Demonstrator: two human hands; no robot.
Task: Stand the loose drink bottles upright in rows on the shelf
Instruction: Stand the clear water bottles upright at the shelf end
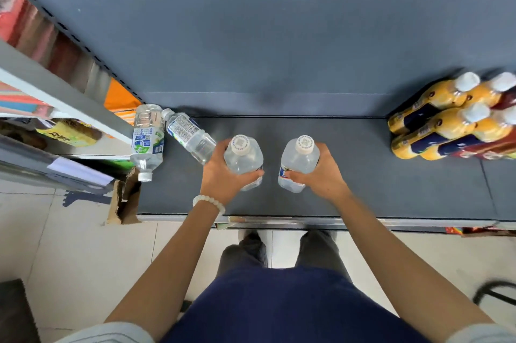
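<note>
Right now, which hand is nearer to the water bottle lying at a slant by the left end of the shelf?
Left. The left hand, holding an upright bottle, touches or nearly touches the slanted bottle. The right hand holds another bottle, farther right.

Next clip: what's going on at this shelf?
A person is stocking a dark shelf with clear water bottles. The left hand grips one upright bottle and the right hand grips another upright bottle, side by side near the shelf's middle. Two more water bottles lie on their sides at the left, not yet stood up. A group of orange drink bottles already stands at the right end.
</note>
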